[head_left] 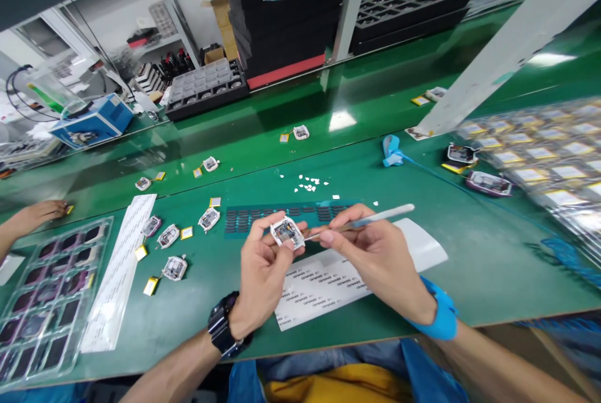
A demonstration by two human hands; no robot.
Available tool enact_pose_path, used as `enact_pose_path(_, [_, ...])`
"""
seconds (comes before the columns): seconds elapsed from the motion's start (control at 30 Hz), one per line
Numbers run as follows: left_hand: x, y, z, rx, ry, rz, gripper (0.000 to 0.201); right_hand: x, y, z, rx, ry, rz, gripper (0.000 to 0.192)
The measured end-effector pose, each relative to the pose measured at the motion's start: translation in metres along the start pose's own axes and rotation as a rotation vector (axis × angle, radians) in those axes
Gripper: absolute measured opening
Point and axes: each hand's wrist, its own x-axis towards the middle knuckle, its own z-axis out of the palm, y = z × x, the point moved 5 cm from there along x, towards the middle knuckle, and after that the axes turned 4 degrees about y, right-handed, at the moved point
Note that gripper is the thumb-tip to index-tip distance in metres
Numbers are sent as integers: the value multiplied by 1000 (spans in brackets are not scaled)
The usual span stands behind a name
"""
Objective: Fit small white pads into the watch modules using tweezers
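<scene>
Mid-frame, seemingly for steadiness, the left hand [263,275] pinches a square white-rimmed housing [287,234], the right hand [379,258] a slim silver tool [385,213].

In the upper left, a blue box [104,117] is standing to the left of a black tray [209,101]. At top centre, a stack of black trays [286,21] is rising above a red layer [286,71], and a carton [224,22] is standing just left of it. A white post [488,62] is slanting across the upper right. A blue strap [390,150] is lying right of centre.
</scene>
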Motion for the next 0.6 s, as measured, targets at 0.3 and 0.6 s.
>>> enact_pose_path(0.3, [47,5,-27,-88,71,84,43,61,16,4,-351,-249,-124,17])
enact_pose_path(0.6, [55,-17,-26,-168,13,-143,40,62,26,9,-535,-249,-189,7])
